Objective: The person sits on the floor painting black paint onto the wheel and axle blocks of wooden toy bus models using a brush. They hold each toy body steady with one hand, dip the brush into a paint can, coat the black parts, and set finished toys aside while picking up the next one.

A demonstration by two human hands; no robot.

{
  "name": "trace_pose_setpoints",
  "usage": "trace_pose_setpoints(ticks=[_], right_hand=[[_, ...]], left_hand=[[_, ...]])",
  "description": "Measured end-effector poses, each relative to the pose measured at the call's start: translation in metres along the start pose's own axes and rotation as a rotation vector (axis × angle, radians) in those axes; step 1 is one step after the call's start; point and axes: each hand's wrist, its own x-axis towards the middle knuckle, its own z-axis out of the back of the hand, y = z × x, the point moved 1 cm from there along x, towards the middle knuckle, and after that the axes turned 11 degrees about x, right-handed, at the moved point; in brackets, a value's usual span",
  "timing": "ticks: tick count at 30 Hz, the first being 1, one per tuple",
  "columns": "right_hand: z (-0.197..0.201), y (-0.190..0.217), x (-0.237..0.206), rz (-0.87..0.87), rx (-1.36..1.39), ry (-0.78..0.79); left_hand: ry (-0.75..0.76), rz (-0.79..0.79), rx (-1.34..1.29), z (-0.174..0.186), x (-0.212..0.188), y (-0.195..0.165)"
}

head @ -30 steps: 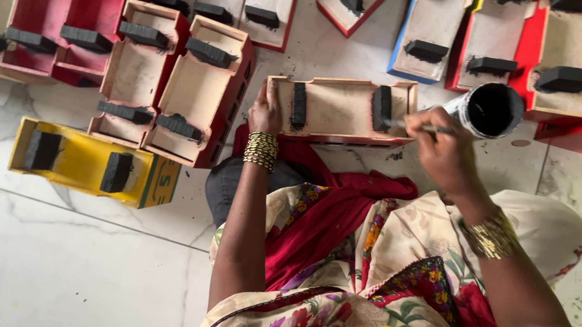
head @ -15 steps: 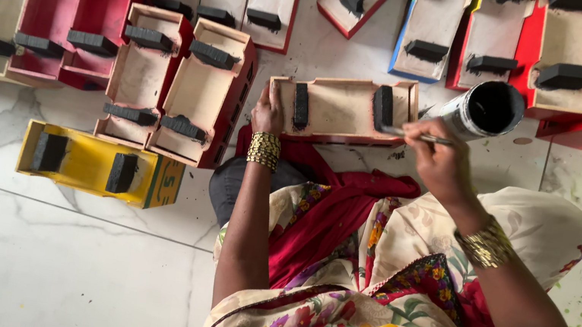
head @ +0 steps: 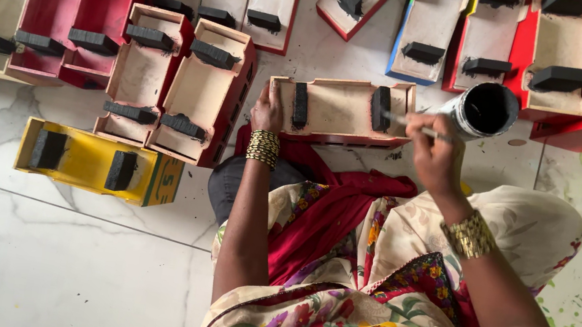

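Tray [head: 337, 109] of pale wood, red-edged, two black blocks, left hand [head: 268, 110] gripping it, right hand [head: 432, 142] pinching brush [head: 408, 124].

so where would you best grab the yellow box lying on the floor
Grip the yellow box across its long side walls, coming from above near the middle. It lies open side up with two black blocks inside, so the rims are free. Its far side sits close to a red-edged box, so the near side is probably easier.

Left hand [head: 268, 110]: bare, with a wide stack of gold bangles at the wrist.
Right hand [head: 436, 143]: bare, with a broad gold bracelet at the wrist.
Sleeve: teal edge on the right upper arm.
Garment: cream floral drape with red, maroon and yellow patches.
Lap: deep red cloth.
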Motion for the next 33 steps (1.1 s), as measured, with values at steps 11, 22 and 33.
trace_pose_setpoints(ticks=[11, 22, 33], right_hand=[[0.068, 0.02, -0.065, -0.275, 0.52, -0.221], [0.064, 0.031, -0.044, -0.234, 0.644, -0.31], [-0.025, 0.044, 0.019, -0.128, 0.676, -0.21]], left_hand=[[0.223, -0.22, -0.294, 0.004, 0.023, 0.0], [-0.187, -0.497, 0.331, 0.032, 0.006, -0.073], [-0.202, -0.512, 0.298, 0.035, -0.041, -0.082]])
